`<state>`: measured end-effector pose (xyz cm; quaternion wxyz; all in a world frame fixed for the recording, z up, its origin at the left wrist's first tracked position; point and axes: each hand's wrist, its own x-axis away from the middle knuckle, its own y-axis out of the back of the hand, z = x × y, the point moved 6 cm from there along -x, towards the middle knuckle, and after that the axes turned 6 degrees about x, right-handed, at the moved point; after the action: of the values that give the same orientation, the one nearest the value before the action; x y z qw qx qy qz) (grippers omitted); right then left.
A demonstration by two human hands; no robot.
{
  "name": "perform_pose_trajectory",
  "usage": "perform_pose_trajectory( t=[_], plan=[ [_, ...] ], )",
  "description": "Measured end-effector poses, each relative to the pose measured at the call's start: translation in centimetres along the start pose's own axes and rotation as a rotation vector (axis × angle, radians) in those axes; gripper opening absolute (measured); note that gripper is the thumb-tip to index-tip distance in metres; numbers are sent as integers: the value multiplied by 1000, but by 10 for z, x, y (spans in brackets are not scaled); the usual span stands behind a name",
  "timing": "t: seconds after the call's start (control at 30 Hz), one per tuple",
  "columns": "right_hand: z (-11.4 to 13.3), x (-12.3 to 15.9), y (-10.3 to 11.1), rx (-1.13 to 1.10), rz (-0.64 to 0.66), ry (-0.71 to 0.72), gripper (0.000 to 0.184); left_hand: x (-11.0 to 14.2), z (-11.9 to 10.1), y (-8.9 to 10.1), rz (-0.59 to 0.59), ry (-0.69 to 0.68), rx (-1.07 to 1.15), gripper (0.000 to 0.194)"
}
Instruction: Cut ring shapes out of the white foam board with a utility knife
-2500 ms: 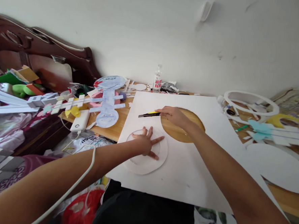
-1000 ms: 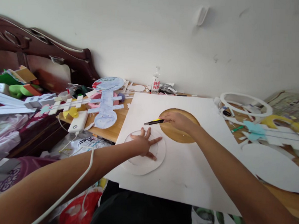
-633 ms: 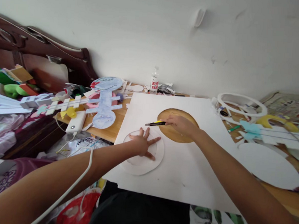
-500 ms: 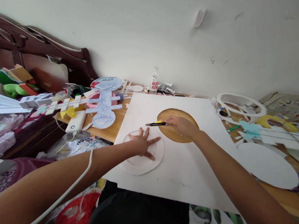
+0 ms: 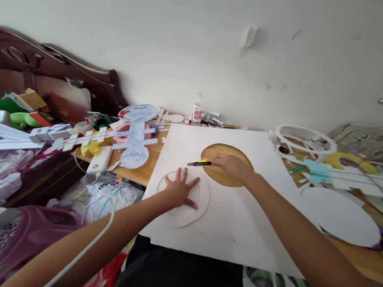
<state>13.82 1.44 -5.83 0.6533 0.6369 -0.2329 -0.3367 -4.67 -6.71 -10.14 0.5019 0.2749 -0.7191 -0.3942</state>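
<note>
A large white foam board (image 5: pixel 239 215) lies on the wooden table, with a round hole (image 5: pixel 225 167) cut in it that shows the wood. My left hand (image 5: pixel 177 190) lies flat with fingers spread on a clear round template (image 5: pixel 178 194), which rests on a white disc (image 5: pixel 187 212) on the board. My right hand (image 5: pixel 231 165) is closed on a yellow and black utility knife (image 5: pixel 198 163). The knife points left, just above my left fingertips, at the hole's left edge.
Left of the board lie a blue paper figure (image 5: pixel 136 136), a white power bank (image 5: pixel 99 160) with its cable, and white foam strips (image 5: pixel 55 135). A small bottle (image 5: pixel 197 109) stands by the wall. To the right lie a white ring (image 5: pixel 305 137) and a white oval cutout (image 5: pixel 339 215).
The knife in my right hand has drawn back right and nearer, from beyond the hole's far-left rim to just above my left fingers. My left hand stays pressed on the template.
</note>
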Motion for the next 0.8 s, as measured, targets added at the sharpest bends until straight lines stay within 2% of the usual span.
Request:
perform_pose_trajectory(
  t=[0.33,0.63,0.8],
  plan=[
    [2,7,-4,45,35,-19,46,-4,0,4,-33,-7,48,116],
    [7,18,-2,82,64,-129,41,-2,-1,7,-13,16,56,118],
    [20,36,4,74,79,-193,50,0,-3,8,-8,17,53,117]
  ],
)
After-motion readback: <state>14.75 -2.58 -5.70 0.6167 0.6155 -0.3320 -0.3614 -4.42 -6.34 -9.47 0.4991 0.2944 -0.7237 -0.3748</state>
